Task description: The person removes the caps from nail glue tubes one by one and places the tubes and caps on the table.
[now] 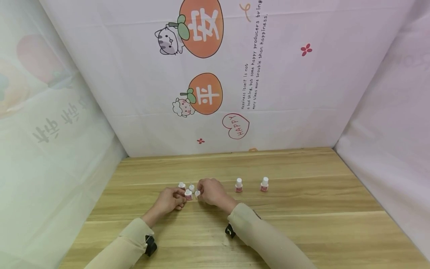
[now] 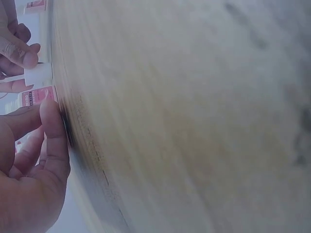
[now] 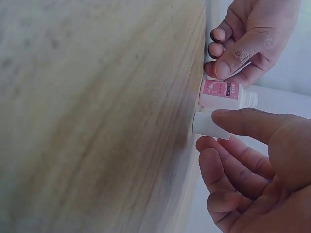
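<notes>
Near the table's middle, my left hand holds a small uncapped glue bottle by its side, between thumb and fingers. The bottle stands upright, with a pink label and a bare white neck. Beside it, my right hand pinches a white brush cap between thumb and fingers. That cap sits on the table with its thin stem pointing up. Just behind are another uncapped bottle and a second upturned brush cap. My left fingers partly hide that rear bottle.
To the right of my hands stand two capped glue bottles, one nearer and one farther right. The wood-grain table meets a printed cloth wall at the back, with cloth walls on both sides.
</notes>
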Demonstrator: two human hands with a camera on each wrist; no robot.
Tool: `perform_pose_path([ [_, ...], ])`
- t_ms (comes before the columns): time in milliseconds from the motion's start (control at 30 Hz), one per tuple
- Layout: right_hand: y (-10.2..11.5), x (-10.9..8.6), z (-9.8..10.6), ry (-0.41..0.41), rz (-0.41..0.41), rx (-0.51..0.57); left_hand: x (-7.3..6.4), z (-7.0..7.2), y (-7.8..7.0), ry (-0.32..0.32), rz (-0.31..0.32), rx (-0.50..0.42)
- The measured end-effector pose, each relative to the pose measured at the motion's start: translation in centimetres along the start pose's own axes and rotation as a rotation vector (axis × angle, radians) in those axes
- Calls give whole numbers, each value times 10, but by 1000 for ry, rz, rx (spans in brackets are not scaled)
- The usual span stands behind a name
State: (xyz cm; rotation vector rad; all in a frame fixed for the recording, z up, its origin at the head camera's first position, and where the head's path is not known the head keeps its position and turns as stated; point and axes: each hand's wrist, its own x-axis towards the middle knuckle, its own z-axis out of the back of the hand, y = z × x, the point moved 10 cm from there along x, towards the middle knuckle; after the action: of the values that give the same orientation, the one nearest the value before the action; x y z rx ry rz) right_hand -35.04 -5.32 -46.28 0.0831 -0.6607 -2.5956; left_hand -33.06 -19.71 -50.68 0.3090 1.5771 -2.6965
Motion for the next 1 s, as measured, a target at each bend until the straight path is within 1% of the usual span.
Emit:
perform_pose_path([
  [300, -7, -2, -1, 23, -28, 29, 0, 4, 5, -21, 19, -1],
  [500, -13, -7, 0, 39, -53, 65, 0, 5, 5, -34, -1, 31],
  [733, -18, -13, 5, 37, -59, 73, -7, 9, 1, -63, -29, 111],
  [1000, -19, -22, 12, 27, -44, 72, -16, 10, -2, -59, -41, 123],
])
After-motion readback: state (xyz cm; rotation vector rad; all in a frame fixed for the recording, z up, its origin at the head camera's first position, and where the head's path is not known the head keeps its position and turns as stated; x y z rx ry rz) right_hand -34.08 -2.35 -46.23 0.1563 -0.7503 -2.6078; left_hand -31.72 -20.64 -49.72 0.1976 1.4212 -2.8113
